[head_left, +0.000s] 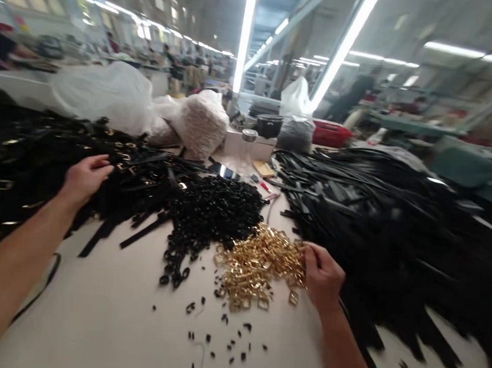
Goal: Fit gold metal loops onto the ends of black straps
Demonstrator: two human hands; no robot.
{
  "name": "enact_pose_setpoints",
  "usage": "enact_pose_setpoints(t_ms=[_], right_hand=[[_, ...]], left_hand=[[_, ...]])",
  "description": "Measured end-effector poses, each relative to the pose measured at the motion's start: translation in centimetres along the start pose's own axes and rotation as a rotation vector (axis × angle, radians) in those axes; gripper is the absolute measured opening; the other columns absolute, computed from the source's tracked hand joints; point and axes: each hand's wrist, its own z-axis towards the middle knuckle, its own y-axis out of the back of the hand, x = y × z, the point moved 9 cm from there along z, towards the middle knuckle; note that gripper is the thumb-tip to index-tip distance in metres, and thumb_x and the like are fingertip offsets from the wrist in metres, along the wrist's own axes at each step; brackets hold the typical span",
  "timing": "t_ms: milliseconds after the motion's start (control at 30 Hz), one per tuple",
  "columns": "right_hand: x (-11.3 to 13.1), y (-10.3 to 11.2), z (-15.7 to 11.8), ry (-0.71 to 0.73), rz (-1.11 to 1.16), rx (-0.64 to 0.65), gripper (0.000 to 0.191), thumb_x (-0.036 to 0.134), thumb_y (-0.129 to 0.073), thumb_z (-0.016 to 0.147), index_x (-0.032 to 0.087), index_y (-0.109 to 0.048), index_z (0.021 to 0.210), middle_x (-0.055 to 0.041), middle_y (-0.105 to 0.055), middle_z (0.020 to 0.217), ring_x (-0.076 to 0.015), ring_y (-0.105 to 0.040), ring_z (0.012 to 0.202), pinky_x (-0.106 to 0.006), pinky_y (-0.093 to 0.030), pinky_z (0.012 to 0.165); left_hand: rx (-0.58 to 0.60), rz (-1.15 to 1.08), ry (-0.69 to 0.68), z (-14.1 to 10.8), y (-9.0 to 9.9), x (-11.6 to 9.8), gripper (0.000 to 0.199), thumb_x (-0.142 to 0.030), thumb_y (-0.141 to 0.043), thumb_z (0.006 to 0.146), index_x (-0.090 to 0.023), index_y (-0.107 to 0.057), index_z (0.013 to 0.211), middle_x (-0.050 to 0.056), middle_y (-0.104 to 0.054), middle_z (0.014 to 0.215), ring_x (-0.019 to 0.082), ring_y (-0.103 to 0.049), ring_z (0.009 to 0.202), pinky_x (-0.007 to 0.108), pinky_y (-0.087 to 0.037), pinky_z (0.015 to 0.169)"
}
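My left hand (87,179) is over the left heap of black straps with gold buckles (124,168). Its fingers stretch to the right, and nothing shows between them. At the right edge of a pile of loose gold buckles (262,262), my right hand (322,275) has its fingers pinched together. What lies between those fingertips is too small to make out. Small black loops (215,207) form a mound directly behind and left of the gold buckles.
On the white table (108,320) lie scattered black bits (232,344). A large heap of plain black straps (365,213) covers the right side. Behind stand stuffed plastic bags (203,123), a lidded clear jar (248,151) and a red-tipped tool (266,186).
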Motion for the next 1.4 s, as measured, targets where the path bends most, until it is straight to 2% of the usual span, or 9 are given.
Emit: enact_pose_setpoints(t_ms=[100,300,433,567,767,867,1000,1300,1400], right_hand=[[-0.9,2.1,1.6,-0.016,-0.042,-0.101,0.029,0.038,-0.049,0.093,0.017,-0.067,0.093,-0.0052,-0.073,0.081,-0.0154,-0.067,0.061,-0.027,-0.051,0.064],[-3.3,4.9,2.0,-0.186,0.043,-0.103,0.031,0.041,-0.047,0.092,0.016,-0.066,0.095,-0.0063,-0.073,0.086,-0.0167,-0.070,0.066,-0.026,-0.053,0.064],[-3.2,6.1,1.2,-0.206,-0.022,0.061,0.025,0.036,-0.050,0.091,0.019,-0.068,0.093,-0.0040,-0.073,0.084,-0.0165,-0.070,0.069,-0.025,-0.051,0.066],[-2.8,7.6,-0.9,-0.199,-0.228,0.250,0.021,0.031,-0.052,0.090,0.022,-0.070,0.087,-0.0029,-0.074,0.082,-0.0176,-0.069,0.074,-0.024,-0.046,0.065],[-0.2,7.1,-6.1,-0.094,-0.312,0.445,0.023,0.029,-0.049,0.092,0.023,-0.070,0.087,-0.0025,-0.073,0.087,-0.0171,-0.067,0.080,-0.024,-0.043,0.069],[0.4,7.3,-8.2,-0.070,-0.423,0.423,0.020,0.028,-0.050,0.093,0.023,-0.069,0.092,-0.0034,-0.072,0.093,-0.0173,-0.065,0.085,-0.024,-0.042,0.072],[-1.3,9.0,-9.8,-0.133,-0.585,0.314,0.021,0.032,-0.056,0.090,0.021,-0.065,0.105,-0.0067,-0.068,0.104,-0.0204,-0.063,0.094,-0.027,-0.043,0.078],[-4.7,9.1,-10.8,-0.153,-0.714,0.402,0.019,0.018,-0.054,0.087,0.019,-0.068,0.100,-0.0070,-0.066,0.098,-0.0199,-0.061,0.095,-0.027,-0.042,0.084],[-5.6,10.1,-10.2,-0.232,-0.667,0.342,0.022,0.018,-0.050,0.087,0.019,-0.070,0.096,-0.0083,-0.069,0.096,-0.0209,-0.063,0.089,-0.029,-0.045,0.080]], left_hand=[[-0.101,-0.040,0.065,-3.3,-1.6,0.6,0.044,-0.052,-0.076,0.056,-0.025,-0.070,0.089,0.011,-0.071,0.110,0.042,-0.059,0.112,0.056,-0.048,0.072],[0.062,-0.194,0.091,-14.3,-9.3,-3.3,0.042,-0.048,-0.075,0.068,-0.028,-0.068,0.104,0.006,-0.067,0.120,0.035,-0.063,0.110,0.052,-0.055,0.081],[0.180,-0.222,0.068,-21.4,-13.5,-5.4,0.045,-0.044,-0.071,0.073,-0.021,-0.066,0.111,0.006,-0.069,0.114,0.026,-0.067,0.100,0.042,-0.058,0.084],[0.315,-0.148,-0.046,-26.0,-16.5,-5.7,0.039,-0.042,-0.064,0.081,-0.019,-0.065,0.111,0.007,-0.071,0.106,0.022,-0.069,0.094,0.036,-0.056,0.085],[0.481,0.023,-0.316,-27.7,-19.3,-4.5,0.031,-0.041,-0.058,0.086,-0.019,-0.068,0.105,0.006,-0.073,0.093,0.018,-0.071,0.077,0.031,-0.057,0.076],[0.498,0.051,-0.371,-27.7,-19.6,-4.3,0.031,-0.041,-0.055,0.087,-0.019,-0.068,0.106,0.006,-0.074,0.091,0.018,-0.071,0.075,0.030,-0.057,0.074],[0.502,0.075,-0.426,-28.0,-19.3,-4.8,0.029,-0.039,-0.056,0.087,-0.020,-0.068,0.105,0.005,-0.074,0.091,0.018,-0.071,0.074,0.029,-0.057,0.073],[0.520,0.094,-0.481,-28.0,-18.9,-6.2,0.028,-0.038,-0.056,0.087,-0.021,-0.070,0.104,0.004,-0.075,0.085,0.017,-0.071,0.071,0.026,-0.056,0.071],[0.533,0.075,-0.473,-28.2,-18.8,-6.6,0.027,-0.037,-0.057,0.087,-0.021,-0.070,0.103,0.004,-0.075,0.086,0.017,-0.071,0.071,0.026,-0.056,0.071]])
